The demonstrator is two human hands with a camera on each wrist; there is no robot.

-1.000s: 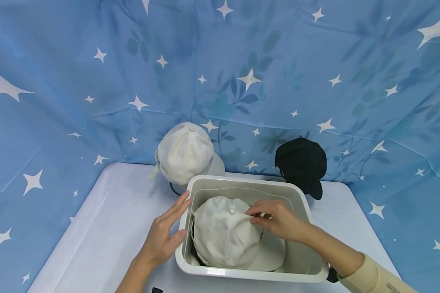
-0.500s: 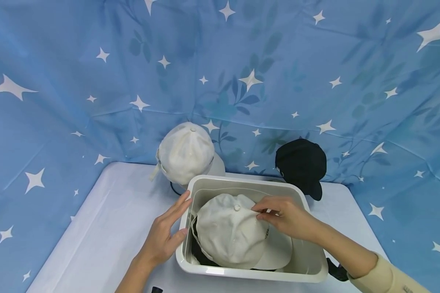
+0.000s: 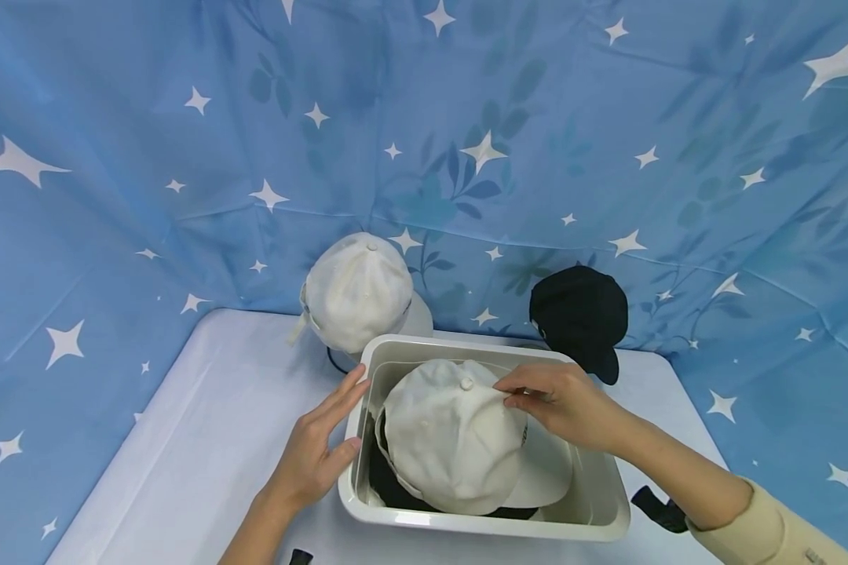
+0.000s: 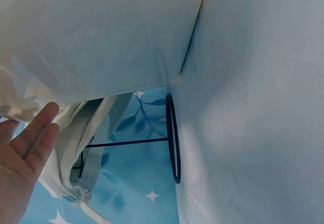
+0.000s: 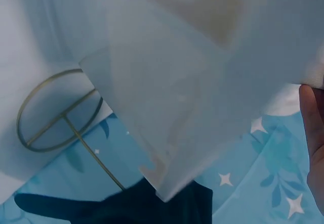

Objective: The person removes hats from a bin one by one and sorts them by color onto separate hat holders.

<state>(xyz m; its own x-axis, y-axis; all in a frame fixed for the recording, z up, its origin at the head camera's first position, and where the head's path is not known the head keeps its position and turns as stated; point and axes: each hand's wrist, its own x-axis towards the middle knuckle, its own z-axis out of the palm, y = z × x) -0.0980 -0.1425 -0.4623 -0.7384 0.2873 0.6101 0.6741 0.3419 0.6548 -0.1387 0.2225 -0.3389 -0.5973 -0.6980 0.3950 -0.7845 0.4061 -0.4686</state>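
A cream baseball cap [image 3: 455, 447] is in the light grey plastic bin [image 3: 495, 529], its brim to the right. My right hand [image 3: 565, 404] pinches the cap's crown near the top button, between thumb and fingers. Under the cap some black fabric [image 3: 389, 480] shows; the rest of it is hidden. My left hand [image 3: 318, 451] has its fingers extended against the bin's left wall. In the left wrist view, fingers [image 4: 38, 135] of that hand lie by the bin's side. In the right wrist view, only part of the right hand [image 5: 315, 148] shows at the edge.
Behind the bin, a second cream cap [image 3: 356, 294] hangs on a stand with a dark ring base [image 4: 173, 138]. A black cap [image 3: 581, 318] sits back right, near a ring-based stand [image 5: 63, 114]. Dark objects [image 3: 660, 510] lie on the white table [image 3: 212, 424], and a blue curtain hangs behind.
My right hand has drawn the cream cap up and to the right, uncovering more black fabric beneath it. My left hand has stayed at the bin's left side.
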